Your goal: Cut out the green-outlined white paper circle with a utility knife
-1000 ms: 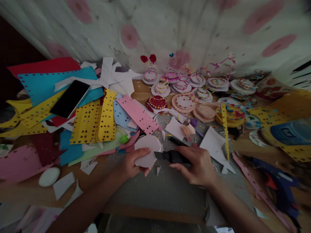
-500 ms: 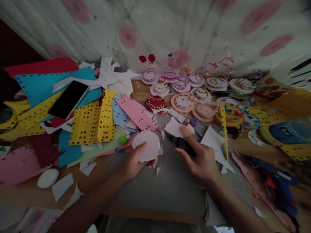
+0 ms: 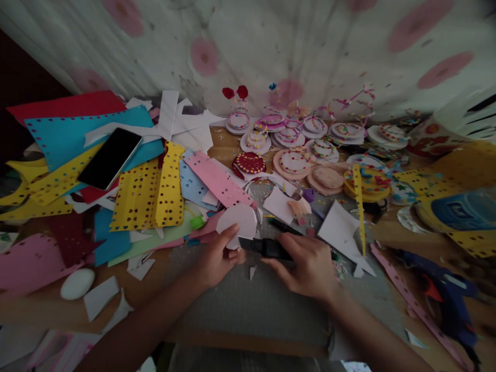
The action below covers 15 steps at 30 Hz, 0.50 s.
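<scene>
My left hand (image 3: 216,260) grips a roughly round white disc (image 3: 241,219), apparently foam sheet or card, with the thumb on its face and the fingers beneath. A black utility knife (image 3: 271,248) is in my right hand (image 3: 307,264), its blade pointing left across the lower right edge of the disc. Whether the blade is cutting in, I cannot tell. Both hands are above a grey cutting mat (image 3: 251,310). A small white scrap (image 3: 252,272) lies on the mat just below the blade.
Colored punched sheets (image 3: 147,196) and a phone (image 3: 110,157) cover the left side. Several small decorated hats (image 3: 292,161) stand at the back. To the right are white scraps (image 3: 343,235), a blue glue gun (image 3: 442,289) and a blue-labelled jar (image 3: 461,211). A white oval object (image 3: 77,284) lies at left.
My right hand has brought the utility knife left and down, from apart to the disc's edge. The disc has tilted and shifted slightly in my left hand.
</scene>
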{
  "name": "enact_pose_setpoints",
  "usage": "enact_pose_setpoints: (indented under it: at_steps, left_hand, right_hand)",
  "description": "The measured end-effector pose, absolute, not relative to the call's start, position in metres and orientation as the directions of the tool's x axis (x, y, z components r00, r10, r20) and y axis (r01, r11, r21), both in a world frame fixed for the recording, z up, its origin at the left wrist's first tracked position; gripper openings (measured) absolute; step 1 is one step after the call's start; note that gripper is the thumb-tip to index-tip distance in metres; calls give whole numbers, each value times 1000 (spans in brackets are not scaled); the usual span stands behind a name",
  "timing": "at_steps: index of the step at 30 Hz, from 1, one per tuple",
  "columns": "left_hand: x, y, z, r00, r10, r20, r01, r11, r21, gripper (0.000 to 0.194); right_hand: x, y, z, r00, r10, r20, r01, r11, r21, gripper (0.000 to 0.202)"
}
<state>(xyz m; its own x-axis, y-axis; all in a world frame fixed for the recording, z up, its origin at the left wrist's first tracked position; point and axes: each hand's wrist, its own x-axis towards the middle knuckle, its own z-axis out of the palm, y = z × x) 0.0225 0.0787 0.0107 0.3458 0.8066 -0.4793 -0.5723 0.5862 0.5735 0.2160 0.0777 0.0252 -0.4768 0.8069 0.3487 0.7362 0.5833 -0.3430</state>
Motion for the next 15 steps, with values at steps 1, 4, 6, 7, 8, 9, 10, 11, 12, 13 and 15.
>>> enact_pose_setpoints:
  at_steps: [1, 4, 6, 7, 8, 9, 10, 11, 12, 13, 15]
  left_hand:
    - [22, 79, 10, 372, 797, -475, -574, 600, 557, 43]
    - [22, 80, 10, 420, 794, -440, -581, 607, 542, 43]
    - [22, 82, 10, 426, 806, -412, -585, 593, 553, 43]
    - [22, 82, 11, 425, 814, -397, -587, 581, 563, 43]
    - [22, 83, 11, 424, 821, -383, -586, 571, 575, 43]
    - [21, 83, 12, 426, 826, -368, -581, 562, 588, 43]
    - [21, 82, 13, 429, 830, -356, -574, 555, 602, 43]
    - [20, 81, 14, 434, 831, -348, -565, 552, 613, 44]
    - [20, 80, 15, 440, 830, -344, -555, 552, 622, 44]
    - [19, 78, 15, 447, 826, -343, -544, 556, 628, 43]
    - [19, 75, 17, 464, 813, -352, -524, 573, 630, 43]
  right_hand:
    - [216, 78, 25, -466, 811, 352, 746, 575, -335, 41]
    - [217, 78, 24, -433, 825, 363, 776, 546, -316, 42]
    - [216, 77, 23, -416, 829, 373, 784, 535, -315, 44]
    - [216, 77, 23, -408, 831, 377, 784, 531, -321, 45]
    - [216, 78, 23, -402, 835, 376, 785, 526, -327, 46]
    - [217, 79, 22, -396, 840, 371, 787, 519, -333, 47]
    - [218, 81, 21, -378, 851, 364, 798, 499, -338, 48]
    - [220, 83, 21, -343, 869, 357, 820, 462, -338, 48]
    - [223, 86, 20, -287, 891, 353, 852, 406, -331, 49]
    - [226, 88, 19, -216, 910, 355, 885, 336, -323, 49]
    - [232, 93, 19, -92, 921, 378, 922, 222, -318, 49]
